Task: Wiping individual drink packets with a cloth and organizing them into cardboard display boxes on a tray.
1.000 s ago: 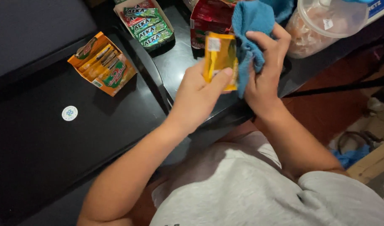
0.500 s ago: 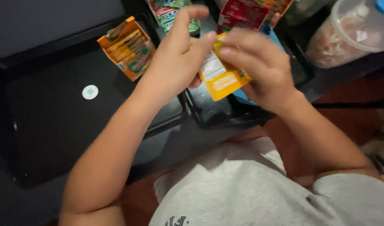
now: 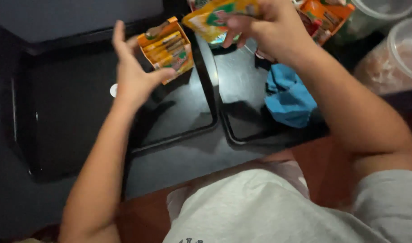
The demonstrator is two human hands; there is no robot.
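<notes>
Yellow sachet (image 3: 215, 15): glossy foil-like plastic. Orange display box (image 3: 166, 48): printed cardboard, slight sheen. Blue cloth (image 3: 289, 96): soft, matt, crumpled fabric. Black trays (image 3: 242, 85): smooth, glossy. Round container (image 3: 394, 56): translucent plastic.

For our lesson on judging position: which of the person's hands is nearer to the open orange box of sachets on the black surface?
Left. The left hand, open, is right beside the orange box, its thumb at the box's lower corner. The right hand is further right, holding a yellow packet.

Small shop: sachet display boxes (image 3: 166, 48)
</notes>
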